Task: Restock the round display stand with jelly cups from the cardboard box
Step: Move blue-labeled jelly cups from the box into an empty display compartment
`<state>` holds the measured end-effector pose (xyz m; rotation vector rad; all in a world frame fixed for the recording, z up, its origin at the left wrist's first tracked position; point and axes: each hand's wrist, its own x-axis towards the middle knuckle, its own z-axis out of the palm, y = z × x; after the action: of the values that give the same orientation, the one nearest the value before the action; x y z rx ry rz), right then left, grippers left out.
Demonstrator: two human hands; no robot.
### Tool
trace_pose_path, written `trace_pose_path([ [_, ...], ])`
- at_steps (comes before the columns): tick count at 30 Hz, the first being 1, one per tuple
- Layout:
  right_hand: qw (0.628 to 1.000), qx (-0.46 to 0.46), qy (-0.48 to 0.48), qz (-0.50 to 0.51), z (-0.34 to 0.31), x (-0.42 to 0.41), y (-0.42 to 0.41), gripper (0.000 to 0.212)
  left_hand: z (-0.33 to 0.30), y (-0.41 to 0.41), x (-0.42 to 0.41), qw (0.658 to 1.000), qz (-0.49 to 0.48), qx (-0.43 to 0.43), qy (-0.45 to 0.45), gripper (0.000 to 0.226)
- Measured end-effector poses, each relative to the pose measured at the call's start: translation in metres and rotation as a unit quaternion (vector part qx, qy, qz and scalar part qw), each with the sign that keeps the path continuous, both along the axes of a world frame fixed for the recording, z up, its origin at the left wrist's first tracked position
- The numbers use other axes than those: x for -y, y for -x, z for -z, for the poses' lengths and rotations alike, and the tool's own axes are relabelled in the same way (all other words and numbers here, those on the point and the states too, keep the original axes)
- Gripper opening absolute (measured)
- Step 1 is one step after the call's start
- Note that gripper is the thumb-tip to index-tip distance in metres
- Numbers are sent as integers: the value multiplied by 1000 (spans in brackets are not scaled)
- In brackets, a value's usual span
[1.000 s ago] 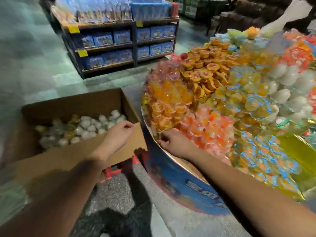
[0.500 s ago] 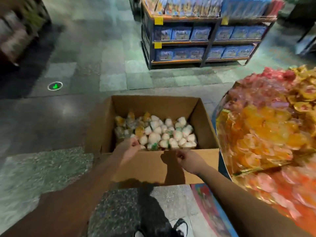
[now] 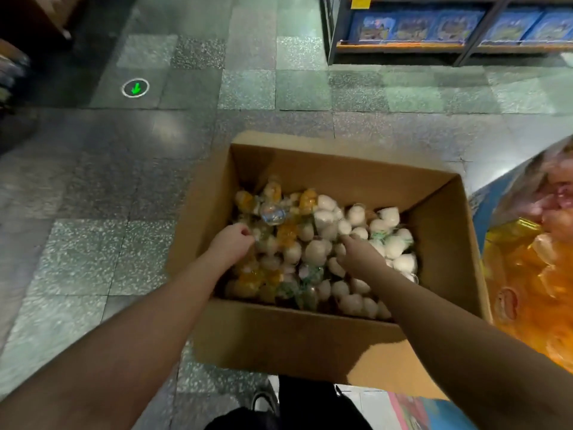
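Head view: both hands down in the cardboard box [image 3: 310, 346] among the jelly cups [image 3: 319, 252].

Left hand [image 3: 231, 243] curled into the pile, right hand [image 3: 359, 259] reaching with fingers buried; whether either pinches a cup, cannot tell. Cups likely light, smooth, thin-walled: scoop several, hold by the sides. Lower layers hidden; round display stand [image 3: 527, 274] cut off at right, blurred.
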<state>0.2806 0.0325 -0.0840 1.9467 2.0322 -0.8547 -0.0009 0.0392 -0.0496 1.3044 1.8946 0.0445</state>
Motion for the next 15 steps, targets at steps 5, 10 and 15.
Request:
trace_pose_path([
  [5, 998, 12, 15, -57, 45, -73, 13, 56, 43, -5, -57, 999, 24, -23, 29, 41],
  [10, 994, 29, -7, -101, 86, -127, 32, 62, 90, -16, -95, 999, 21, -12, 37, 34],
  [15, 991, 81, 1, -110, 110, -151, 51, 55, 117, -30, -116, 996, -27, -61, 62, 41],
])
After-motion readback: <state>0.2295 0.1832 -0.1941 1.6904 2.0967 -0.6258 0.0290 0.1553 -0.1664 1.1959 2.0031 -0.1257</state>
